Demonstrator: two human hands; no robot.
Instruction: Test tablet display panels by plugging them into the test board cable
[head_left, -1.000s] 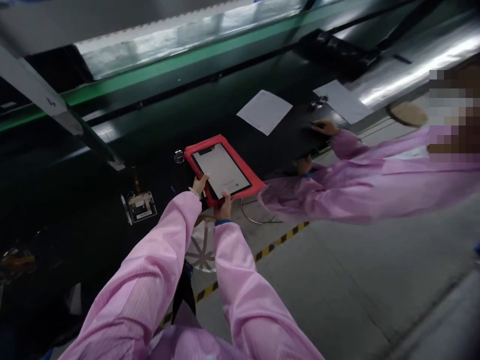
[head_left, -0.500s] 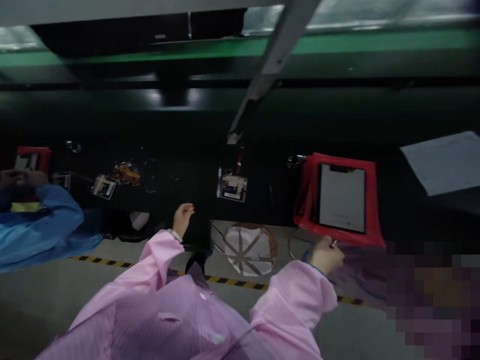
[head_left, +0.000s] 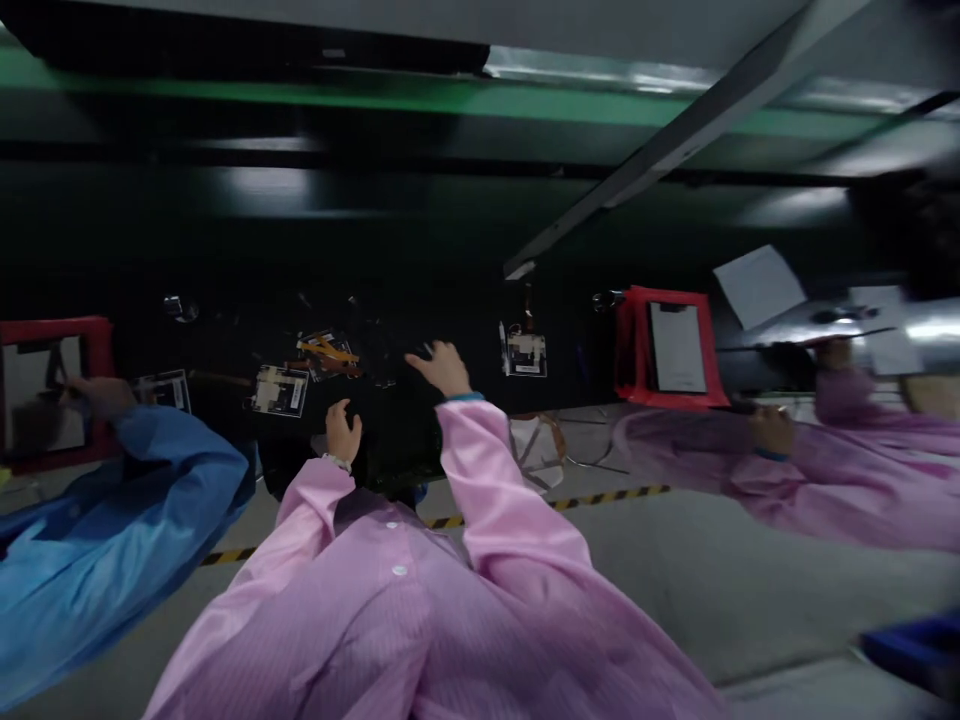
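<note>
My right hand [head_left: 444, 368] is stretched over the dark workbench [head_left: 420, 260], thumb and fingers apart, with nothing visible in it. Closer to my body, my left hand [head_left: 343, 433] hovers by the bench's front edge, fingers loosely bent and apart, holding nothing I can see. A small circuit board assembly [head_left: 280, 390] lies left of my left hand. Just behind that hand is a pile of flat parts with orange flex strips [head_left: 330, 350]. To the right of my right hand lies another board assembly [head_left: 527, 355], beside a white pen-like stick [head_left: 503, 348].
A co-worker's blue sleeve [head_left: 172, 460] reaches toward a red tray [head_left: 97, 390] at left. At right stands another red tray [head_left: 701, 350] with a flat panel; a pink-sleeved co-worker's hand [head_left: 772, 430] is near it. A stool [head_left: 536, 450] sits under the edge.
My right hand has swung left from beside the right red tray to over the middle of the bench. The view has turned, bringing a pink-sleeved co-worker into sight on the right.
</note>
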